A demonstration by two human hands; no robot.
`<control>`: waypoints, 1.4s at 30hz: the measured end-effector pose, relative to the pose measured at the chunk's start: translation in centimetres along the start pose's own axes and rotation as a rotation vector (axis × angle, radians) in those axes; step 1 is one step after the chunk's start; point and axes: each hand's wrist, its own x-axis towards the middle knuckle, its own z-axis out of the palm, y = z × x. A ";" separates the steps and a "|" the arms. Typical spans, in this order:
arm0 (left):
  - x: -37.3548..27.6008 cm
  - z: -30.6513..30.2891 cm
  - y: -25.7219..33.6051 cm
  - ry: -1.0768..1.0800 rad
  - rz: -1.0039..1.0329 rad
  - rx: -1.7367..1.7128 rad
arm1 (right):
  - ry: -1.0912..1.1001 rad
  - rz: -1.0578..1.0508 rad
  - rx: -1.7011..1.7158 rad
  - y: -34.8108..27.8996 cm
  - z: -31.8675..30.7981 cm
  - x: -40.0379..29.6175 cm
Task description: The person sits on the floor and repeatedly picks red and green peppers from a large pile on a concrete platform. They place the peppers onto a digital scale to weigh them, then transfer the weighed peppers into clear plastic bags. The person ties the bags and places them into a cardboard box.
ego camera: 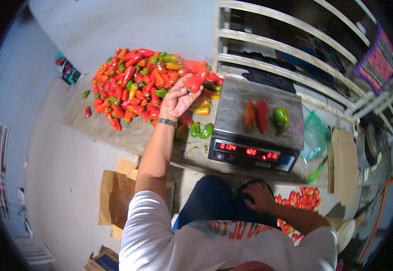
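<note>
My left hand (179,100), with a watch on its wrist, holds a red pepper (195,80) above the right side of a large pile of peppers (128,89). Most of the pile is red, with some green, orange and yellow ones among it. To the right stands a digital scale (232,98) with lit red digits. On its metal plate lie an orange-red pepper (249,115), a dark red pepper (261,116) and a green pepper (281,119). My right hand (259,195) rests on my dark-clothed leg, with nothing seen in it.
Green peppers (201,130) lie left of the scale on the concrete ledge (138,137). An open cardboard box (110,198) stands below. A green plastic bag (315,135) and a cardboard piece (344,162) are at the right, with cut red peppers (306,198) lower down. White metal bars (284,47) rise behind the scale.
</note>
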 end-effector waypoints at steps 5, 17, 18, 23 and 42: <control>2.5 6.5 -6.6 0.009 -0.264 0.828 | 0.004 -0.022 0.006 -0.3 -1.0 0.1; 5.0 12.8 -19.1 -0.249 0.060 2.139 | 0.165 -0.040 0.049 -0.6 -1.0 -1.2; 5.1 13.2 -19.2 -0.254 -0.002 2.192 | 0.168 -0.039 0.050 -0.6 -1.0 -1.2; 4.9 12.5 -19.5 -0.192 0.166 2.218 | 0.193 -0.033 0.052 -0.7 -1.1 -1.2; 4.3 10.9 -15.9 -0.055 0.186 2.103 | 0.181 -0.052 0.022 -0.4 -0.9 -0.9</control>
